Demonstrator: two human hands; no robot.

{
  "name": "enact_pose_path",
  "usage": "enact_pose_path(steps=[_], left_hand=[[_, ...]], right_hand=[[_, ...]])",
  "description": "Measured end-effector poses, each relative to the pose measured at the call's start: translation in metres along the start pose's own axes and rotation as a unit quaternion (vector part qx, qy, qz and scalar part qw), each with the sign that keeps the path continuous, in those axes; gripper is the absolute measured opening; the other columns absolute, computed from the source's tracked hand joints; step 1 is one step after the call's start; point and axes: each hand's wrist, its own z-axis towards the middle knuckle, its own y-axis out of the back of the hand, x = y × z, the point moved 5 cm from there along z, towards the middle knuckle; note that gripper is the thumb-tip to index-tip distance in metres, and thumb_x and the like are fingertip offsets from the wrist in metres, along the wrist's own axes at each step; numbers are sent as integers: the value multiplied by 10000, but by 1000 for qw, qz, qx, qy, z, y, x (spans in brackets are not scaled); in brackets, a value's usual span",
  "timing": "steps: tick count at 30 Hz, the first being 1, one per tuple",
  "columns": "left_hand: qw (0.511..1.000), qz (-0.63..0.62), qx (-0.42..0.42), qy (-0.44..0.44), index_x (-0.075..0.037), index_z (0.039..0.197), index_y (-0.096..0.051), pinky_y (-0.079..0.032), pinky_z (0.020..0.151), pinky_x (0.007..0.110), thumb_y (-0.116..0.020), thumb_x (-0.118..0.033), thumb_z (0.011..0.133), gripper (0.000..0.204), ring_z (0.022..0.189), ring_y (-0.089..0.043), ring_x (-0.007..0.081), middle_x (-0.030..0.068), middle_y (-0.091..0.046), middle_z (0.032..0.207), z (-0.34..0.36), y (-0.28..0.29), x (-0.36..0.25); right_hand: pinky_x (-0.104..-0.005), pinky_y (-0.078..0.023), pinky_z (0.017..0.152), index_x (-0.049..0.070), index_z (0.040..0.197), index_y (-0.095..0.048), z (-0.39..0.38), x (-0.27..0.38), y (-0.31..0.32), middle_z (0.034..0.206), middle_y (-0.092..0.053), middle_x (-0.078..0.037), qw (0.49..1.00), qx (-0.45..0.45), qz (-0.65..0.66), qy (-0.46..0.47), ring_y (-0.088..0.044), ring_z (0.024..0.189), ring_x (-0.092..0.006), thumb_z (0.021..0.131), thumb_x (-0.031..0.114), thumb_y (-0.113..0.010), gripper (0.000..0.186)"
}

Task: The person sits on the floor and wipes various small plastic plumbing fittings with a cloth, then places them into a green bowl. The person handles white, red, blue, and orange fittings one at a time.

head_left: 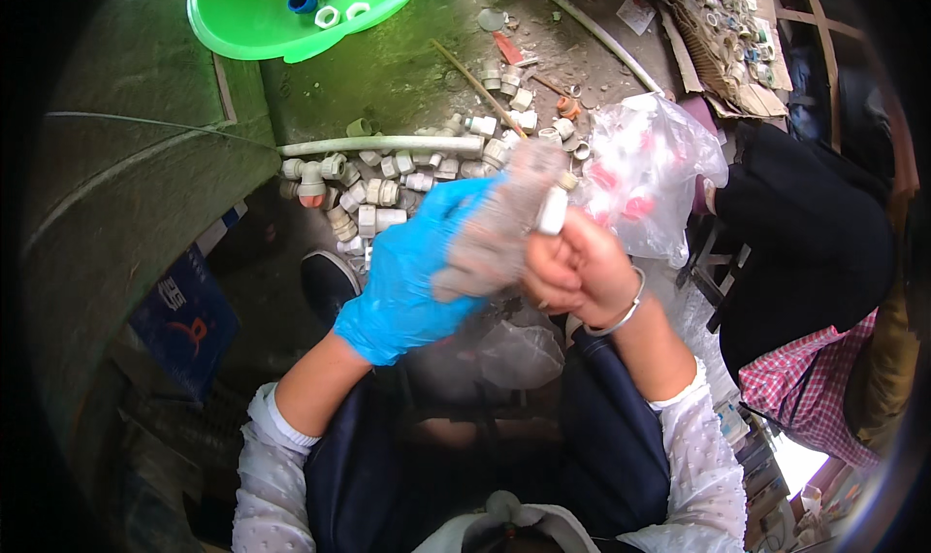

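Note:
My left hand (412,262) wears a blue disposable glove. Its fingers are closed around a grey-brown cloth (499,223), blurred by motion, which hides the fingertips. Against the cloth's right side, my bare right hand (582,267) grips a small white pipe fitting (553,211) between curled fingers. A bracelet (626,310) circles the right wrist. Just beyond both hands, a heap of white plastic pipe fittings (383,192) lies on the dirty floor, with a long white pipe (383,145) across its far side.
A green basin (252,29) with several white fittings and a blue one stands at far left. A clear plastic bag (669,199) lies right of my hands. Another person in black (815,233) sits at right, near cardboard (732,92) bearing more fittings. A dark blue box (189,320) is at left.

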Motion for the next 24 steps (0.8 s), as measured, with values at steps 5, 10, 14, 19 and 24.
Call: enact_pose_path(steps=[5, 10, 14, 19, 24], left_hand=[[994, 86, 55, -49, -167, 1238, -506, -505, 693, 370, -701, -247, 670, 606, 882, -600, 309, 71, -590, 1036, 6, -2, -25], [999, 10, 24, -39, -79, 1190, -530, -489, 763, 315, -612, -240, 802, 428, 938, -594, 219, 77, -604, 1056, -9, -4, -1], [859, -442, -6, 260, -43, 1181, -510, -466, 831, 288, -478, -232, 919, 324, 996, -564, 166, 71, -579, 1116, -9, -15, 40], [785, -529, 0, 322, -60, 1256, -439, -465, 875, 321, -406, -217, 960, 337, 1034, -542, 172, 77, -522, 1184, -19, -18, 60], [821, -491, -37, 290, -67, 1230, -446, -481, 814, 320, -436, -247, 945, 337, 960, -556, 168, 86, -543, 1125, -19, -15, 65]], right_hand=[[-295, -471, 544, 90, 945, -613, 4, -7, 9, 712, -612, -70, 651, -127, -670, 334, -595, 617, -232, 821, 217, -566, 184], [-396, -455, 551, 43, 830, -585, 2, -1, -11, 721, -589, -127, 531, -174, -792, 247, -570, 644, -310, 733, 165, -598, 157], [-388, -442, 565, 42, 817, -563, 1, 8, -19, 706, -574, -127, 621, -168, -701, 309, -564, 641, -319, 788, 149, -562, 111], [-382, -431, 633, 23, 939, -512, 23, 21, -32, 749, -555, -157, 788, -143, -543, 253, -551, 700, -337, 893, 152, -435, 156], [-373, -454, 661, -9, 1087, -494, 83, 83, -106, 742, -584, -150, 800, -72, -516, 298, -577, 691, -274, 875, 283, -492, 360]])
